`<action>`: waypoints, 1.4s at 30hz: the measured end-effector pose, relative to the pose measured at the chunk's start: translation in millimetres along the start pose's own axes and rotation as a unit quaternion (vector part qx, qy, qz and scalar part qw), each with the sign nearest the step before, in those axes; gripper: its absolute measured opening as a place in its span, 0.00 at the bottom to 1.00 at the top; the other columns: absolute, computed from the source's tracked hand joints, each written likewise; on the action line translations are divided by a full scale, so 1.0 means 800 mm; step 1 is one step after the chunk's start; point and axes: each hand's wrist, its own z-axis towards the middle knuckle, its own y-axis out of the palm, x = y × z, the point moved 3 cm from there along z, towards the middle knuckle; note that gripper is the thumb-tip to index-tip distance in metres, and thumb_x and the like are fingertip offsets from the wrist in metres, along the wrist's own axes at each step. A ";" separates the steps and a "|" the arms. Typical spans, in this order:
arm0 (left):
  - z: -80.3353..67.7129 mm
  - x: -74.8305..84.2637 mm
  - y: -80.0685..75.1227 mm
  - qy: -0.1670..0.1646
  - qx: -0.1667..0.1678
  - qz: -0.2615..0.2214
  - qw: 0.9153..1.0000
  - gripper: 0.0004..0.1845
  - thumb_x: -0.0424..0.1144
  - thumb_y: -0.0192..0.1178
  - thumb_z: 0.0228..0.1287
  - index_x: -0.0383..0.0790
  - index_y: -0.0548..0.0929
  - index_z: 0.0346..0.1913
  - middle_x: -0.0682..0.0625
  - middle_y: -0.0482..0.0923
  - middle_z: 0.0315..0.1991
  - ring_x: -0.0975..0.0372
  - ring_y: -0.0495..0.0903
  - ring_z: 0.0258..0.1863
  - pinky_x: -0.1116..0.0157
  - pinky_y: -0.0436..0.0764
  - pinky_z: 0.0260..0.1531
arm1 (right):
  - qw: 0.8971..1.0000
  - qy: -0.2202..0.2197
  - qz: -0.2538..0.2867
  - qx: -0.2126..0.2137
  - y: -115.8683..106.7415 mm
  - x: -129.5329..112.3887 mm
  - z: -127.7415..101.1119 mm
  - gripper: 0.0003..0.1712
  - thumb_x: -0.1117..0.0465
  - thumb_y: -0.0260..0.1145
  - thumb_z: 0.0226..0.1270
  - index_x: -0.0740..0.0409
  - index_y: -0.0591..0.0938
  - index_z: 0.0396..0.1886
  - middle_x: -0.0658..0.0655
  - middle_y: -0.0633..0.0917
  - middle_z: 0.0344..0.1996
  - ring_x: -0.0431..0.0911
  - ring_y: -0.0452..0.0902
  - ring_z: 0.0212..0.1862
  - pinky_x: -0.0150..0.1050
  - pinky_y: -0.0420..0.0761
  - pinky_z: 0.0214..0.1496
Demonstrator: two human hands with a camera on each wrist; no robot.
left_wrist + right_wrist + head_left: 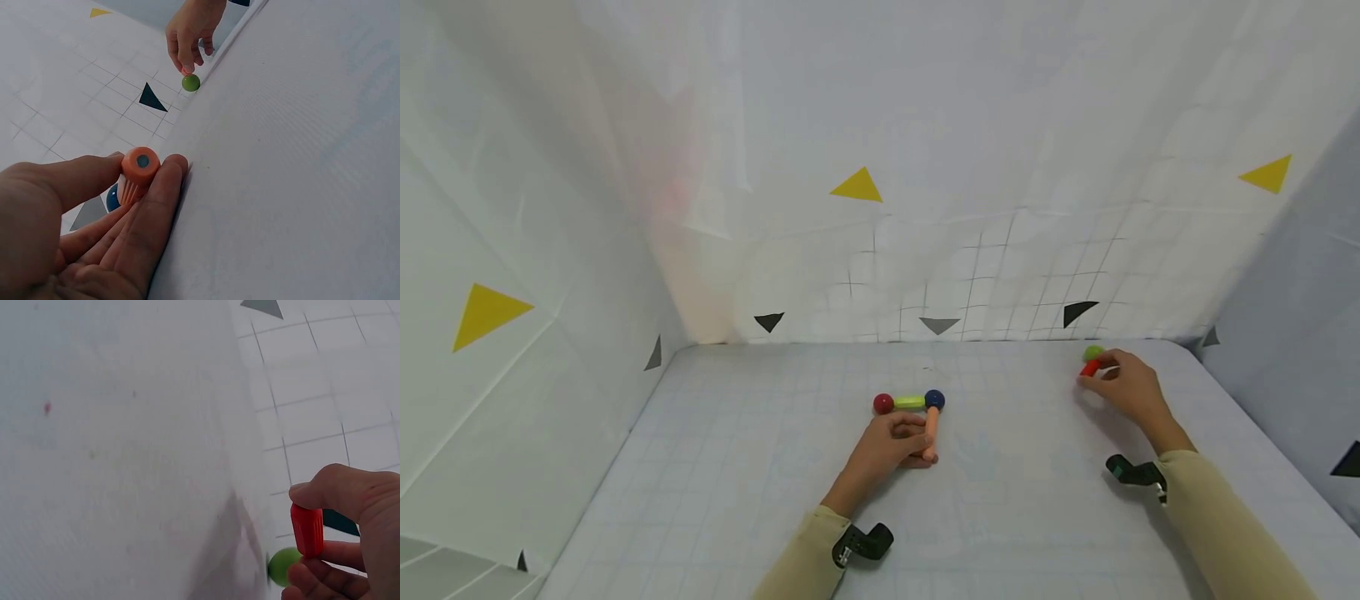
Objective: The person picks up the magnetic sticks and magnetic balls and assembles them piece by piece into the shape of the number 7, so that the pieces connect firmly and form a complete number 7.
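Near the middle of the table, my left hand [883,446] pinches an orange magnetic rod [932,432] between thumb and fingers. The rod's far end meets a dark blue ball [935,399]. From that ball a yellow-green rod [909,402] runs left to a red ball [883,404]. A grey disc shows in the orange rod's near end [142,161] in the left wrist view. At the back right, my right hand [1129,390] holds a short red magnetic rod [307,531] between thumb and fingers. A green ball [285,567] sits at its far end, partly hidden by fingers in the right wrist view.
White sheeting with yellow, black and grey triangles forms a back wall [805,267] and side walls around the white table [737,467]. The green ball is near the table's back edge. Each wrist wears a black camera mount [863,543].
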 end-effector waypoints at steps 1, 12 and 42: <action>0.000 0.000 0.000 -0.001 -0.001 -0.004 1.000 0.21 0.40 0.66 0.57 0.38 0.77 0.52 0.46 0.81 0.40 0.54 0.84 0.32 0.63 0.79 0.41 | 1.000 -0.003 0.002 0.003 0.000 -0.003 -0.001 0.37 0.43 0.70 0.53 0.67 0.72 0.50 0.66 0.76 0.43 0.57 0.71 0.42 0.43 0.76 0.31; 0.000 0.002 0.000 0.005 0.004 0.021 1.000 0.20 0.42 0.66 0.57 0.39 0.77 0.52 0.48 0.81 0.39 0.57 0.84 0.34 0.63 0.78 0.43 | 0.999 -0.034 0.020 0.022 -0.002 -0.039 -0.016 0.38 0.42 0.69 0.54 0.66 0.72 0.53 0.65 0.77 0.44 0.56 0.72 0.43 0.43 0.75 0.31; 0.000 0.002 -0.001 0.011 0.001 0.013 1.000 0.21 0.39 0.66 0.57 0.36 0.76 0.52 0.47 0.81 0.39 0.55 0.84 0.31 0.64 0.79 0.40 | 0.993 -0.100 0.050 0.038 0.012 -0.105 -0.063 0.33 0.45 0.71 0.53 0.61 0.74 0.51 0.61 0.78 0.42 0.57 0.73 0.42 0.42 0.77 0.30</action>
